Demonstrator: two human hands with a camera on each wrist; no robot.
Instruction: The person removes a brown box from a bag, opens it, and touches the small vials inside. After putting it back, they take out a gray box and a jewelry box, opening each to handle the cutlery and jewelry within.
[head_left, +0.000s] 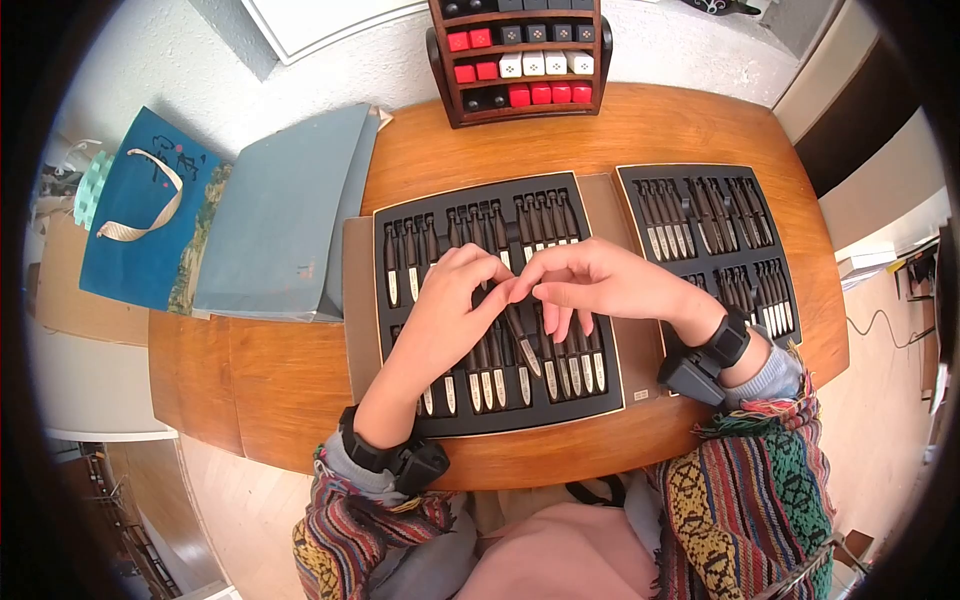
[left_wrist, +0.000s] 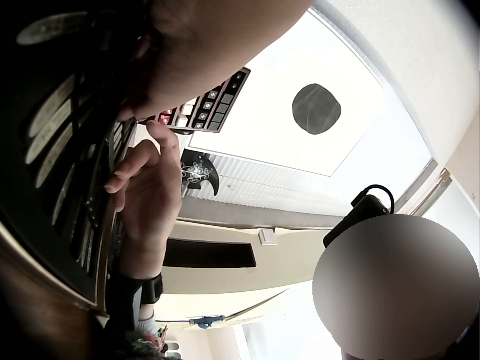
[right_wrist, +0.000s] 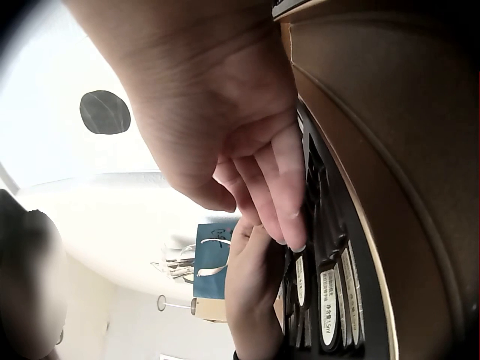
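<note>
Above the middle of an open tray [head_left: 560, 402] filled with rows of dark slim tubes with pale labels, both hands meet. One dark tube [head_left: 527, 350] slants down from between them, its labelled end toward the front. My left hand [head_left: 450, 305] pinches its upper part between thumb and forefinger. The right hand [head_left: 590, 280] has its thumb and bent forefinger at the same spot, its other fingers hanging loosely lower; the exact contact is partly hidden. In the right wrist view, the right hand [right_wrist: 232, 127] lies over the tray beside the left hand [right_wrist: 255, 289].
A second tray [head_left: 688, 253] of similar tubes lies to the right. Blue folders [head_left: 270, 225] and a blue bag [head_left: 135, 235] with a ribbon handle stand at the left. A wooden rack [head_left: 527, 108] holding red, white and black cubes stands at the table's back.
</note>
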